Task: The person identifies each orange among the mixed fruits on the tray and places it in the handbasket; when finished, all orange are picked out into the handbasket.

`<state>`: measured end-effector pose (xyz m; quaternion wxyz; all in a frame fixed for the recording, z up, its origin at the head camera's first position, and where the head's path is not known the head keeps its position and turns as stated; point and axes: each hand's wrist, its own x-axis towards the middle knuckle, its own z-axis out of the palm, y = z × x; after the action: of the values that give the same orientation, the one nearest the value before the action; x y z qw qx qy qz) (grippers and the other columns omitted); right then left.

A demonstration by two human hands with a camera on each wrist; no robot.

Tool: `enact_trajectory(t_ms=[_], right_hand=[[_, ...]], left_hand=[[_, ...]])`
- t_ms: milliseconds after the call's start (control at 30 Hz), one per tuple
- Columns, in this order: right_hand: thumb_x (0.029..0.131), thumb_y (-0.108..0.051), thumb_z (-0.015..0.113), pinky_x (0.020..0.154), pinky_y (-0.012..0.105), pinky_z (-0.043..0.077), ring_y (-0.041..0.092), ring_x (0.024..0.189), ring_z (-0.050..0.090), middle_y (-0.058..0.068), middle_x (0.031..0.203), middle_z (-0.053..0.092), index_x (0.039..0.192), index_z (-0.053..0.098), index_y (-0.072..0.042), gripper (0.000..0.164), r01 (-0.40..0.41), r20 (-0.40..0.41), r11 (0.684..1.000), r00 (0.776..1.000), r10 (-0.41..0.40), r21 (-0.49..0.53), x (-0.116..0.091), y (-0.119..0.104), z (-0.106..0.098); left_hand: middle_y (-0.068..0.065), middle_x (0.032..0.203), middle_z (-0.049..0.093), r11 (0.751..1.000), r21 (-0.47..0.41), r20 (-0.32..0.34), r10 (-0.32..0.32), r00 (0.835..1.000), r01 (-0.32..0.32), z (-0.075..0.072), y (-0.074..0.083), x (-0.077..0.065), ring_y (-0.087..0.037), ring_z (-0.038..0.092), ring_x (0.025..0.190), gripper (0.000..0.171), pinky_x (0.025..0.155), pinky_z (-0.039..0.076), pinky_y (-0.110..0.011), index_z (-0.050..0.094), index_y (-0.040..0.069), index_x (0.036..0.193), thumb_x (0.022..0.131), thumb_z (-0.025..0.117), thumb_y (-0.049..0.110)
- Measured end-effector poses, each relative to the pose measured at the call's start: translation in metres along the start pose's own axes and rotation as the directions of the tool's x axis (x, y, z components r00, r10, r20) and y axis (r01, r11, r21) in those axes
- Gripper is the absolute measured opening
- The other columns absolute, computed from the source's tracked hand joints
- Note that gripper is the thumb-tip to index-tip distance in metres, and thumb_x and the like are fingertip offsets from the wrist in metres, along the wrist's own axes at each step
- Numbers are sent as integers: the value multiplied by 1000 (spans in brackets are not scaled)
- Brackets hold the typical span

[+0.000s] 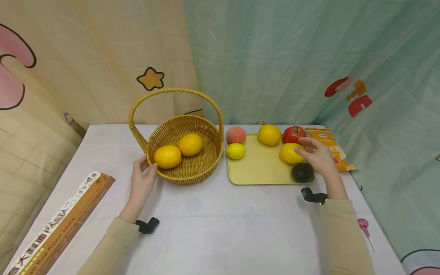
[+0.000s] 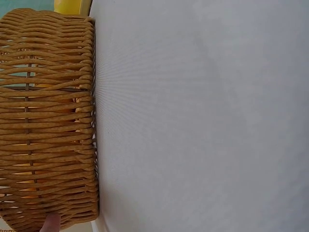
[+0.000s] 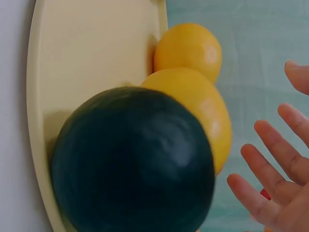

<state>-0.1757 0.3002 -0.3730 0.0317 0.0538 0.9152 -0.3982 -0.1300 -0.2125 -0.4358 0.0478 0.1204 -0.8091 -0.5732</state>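
Observation:
At the left, my left hand [image 1: 142,179] holds the rim of a wicker basket [image 1: 192,176] with a tall handle; one fingertip [image 2: 51,223] shows against its woven wall in the left wrist view. Two orange-yellow fruits [image 1: 167,156] lie inside the basket. My right hand [image 1: 317,156] hovers over the right end of a yellow tray [image 1: 256,168], its fingers [image 3: 273,140] spread and apart from the fruit. Nearest to it are a yellow fruit [image 1: 290,153], a red fruit [image 1: 294,134] and a dark green, avocado-like fruit [image 3: 133,159].
Also on the tray are a pink fruit [image 1: 236,135], a small lemon [image 1: 235,151] and another yellow fruit [image 1: 269,135]. An orange packet [image 1: 331,149] lies behind my right hand. A long pasta box [image 1: 62,225] lies at the left, a lollipop [image 1: 364,227] at the right edge.

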Motion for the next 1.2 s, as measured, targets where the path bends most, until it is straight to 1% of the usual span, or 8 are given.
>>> enact_trajectory(t_ms=[133,300,533,600,700,800,967,1200], right_hand=[[95,-46,62,113,61,34,47,136,37,25,151,38,148,40,-5,71,-10,44,997,999,14,-74,6,5,2],[93,-46,65,113,65,29,49,136,32,30,153,30,150,34,-2,79,-6,84,990,996,18,-143,12,13,8],[90,-42,70,113,70,23,50,135,25,33,155,21,154,21,0,91,-29,118,980,992,53,-197,19,21,15],[88,-40,72,112,71,23,51,135,25,34,155,19,154,20,1,93,-36,117,978,991,60,-204,20,21,17],[88,-38,73,111,72,24,51,134,27,34,154,20,153,19,2,93,-36,111,975,992,62,-220,21,22,19],[87,-37,73,111,72,25,51,132,30,33,154,23,153,20,1,93,-29,94,972,994,53,-232,22,23,21],[85,-32,76,109,70,29,48,128,34,31,151,29,150,26,1,88,-2,47,973,999,13,-230,22,26,26],[83,-29,77,107,70,32,47,122,38,30,145,35,146,32,0,83,40,7,969,999,-39,-244,22,25,29]], left_hand=[[-22,152,34,1000,2,0,-5,1000,5,0,0,0,-33,37,141,59,83,44,0,23,-2,150,102,50,19],[-21,153,33,1000,-1,7,-10,1000,10,0,1,0,-31,36,142,59,104,48,-26,22,-1,151,103,49,20],[-21,153,33,1000,-12,8,-2,1000,2,1,-1,1,-32,36,141,59,90,46,-5,22,-1,151,103,49,19],[-21,153,33,1000,-9,7,-2,1000,2,1,-1,1,-31,36,141,59,96,48,-13,22,0,151,103,49,20],[-21,153,33,1000,-9,7,-4,1000,4,1,-1,1,-31,36,142,59,106,47,-33,22,0,151,103,49,20],[-22,152,33,1000,-14,4,-6,1000,6,1,-1,0,-32,36,141,59,108,44,-44,21,0,151,103,48,19],[-22,152,33,1000,-16,6,-15,1000,15,1,1,0,-32,36,141,58,108,44,-45,21,-1,151,103,48,18],[-23,151,34,1000,-4,3,-21,1000,22,1,2,-1,-33,38,140,57,106,47,-37,22,-2,150,102,48,13]])
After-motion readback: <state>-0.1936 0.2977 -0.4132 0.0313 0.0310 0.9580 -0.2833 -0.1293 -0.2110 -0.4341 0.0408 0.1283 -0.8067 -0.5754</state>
